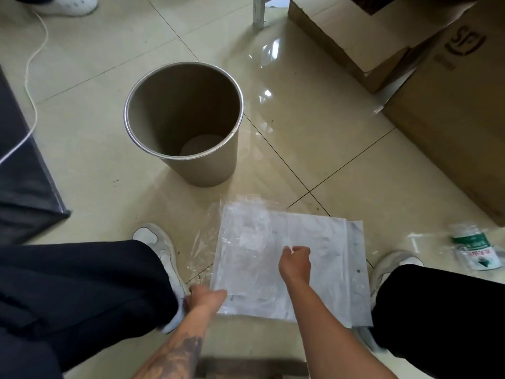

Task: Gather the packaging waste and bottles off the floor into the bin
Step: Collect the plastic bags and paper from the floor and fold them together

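Note:
A flat white plastic packaging bag (322,250) lies on the tiled floor between my feet, with a crinkled clear film (207,236) under its left side. My left hand (206,296) pinches the bag's near left corner. My right hand (296,262) rests over the bag's middle with its fingers curled; whether it grips the plastic I cannot tell. The round tan bin (207,168) with a metal rim stands upright just beyond the bag, and only its bare bottom shows inside. A crushed clear bottle (475,250) with a green and white label lies at the right.
Large cardboard boxes (451,110) fill the right and far right. A dark piece of furniture (21,170) stands at the left, with a white cord (32,99) trailing across the floor. Another person's white shoe (68,5) shows at the top left. My white shoes flank the bag.

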